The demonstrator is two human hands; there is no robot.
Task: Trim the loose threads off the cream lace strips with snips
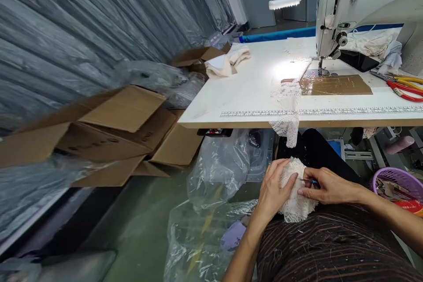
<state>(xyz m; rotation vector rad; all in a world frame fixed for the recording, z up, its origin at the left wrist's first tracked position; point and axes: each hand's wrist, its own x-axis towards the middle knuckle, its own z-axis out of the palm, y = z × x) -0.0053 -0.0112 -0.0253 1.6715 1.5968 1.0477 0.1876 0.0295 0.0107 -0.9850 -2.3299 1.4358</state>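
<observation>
A piece of cream lace fabric (293, 207) lies gathered over my lap. My left hand (273, 187) grips its left side, thumb on top of the cloth. Closed at the fabric's right edge, my right hand (325, 187) pinches a thin metal-tipped tool with a blue handle (315, 181), which looks like a seam ripper. Its tip points left over the lace; my fingers hide most of the handle. Above my hands, another strip of white lace (287, 108) runs from near the needle of the sewing machine (330, 22) and hangs over the table's front edge.
The white sewing table (244, 90) has a ruler strip along its front. Red-handled scissors (405, 90) and yellow-handled ones lie at the right. Open cardboard boxes (122, 108) and plastic bags (220, 167) are at the left; a purple basket (396, 176) stands at the right.
</observation>
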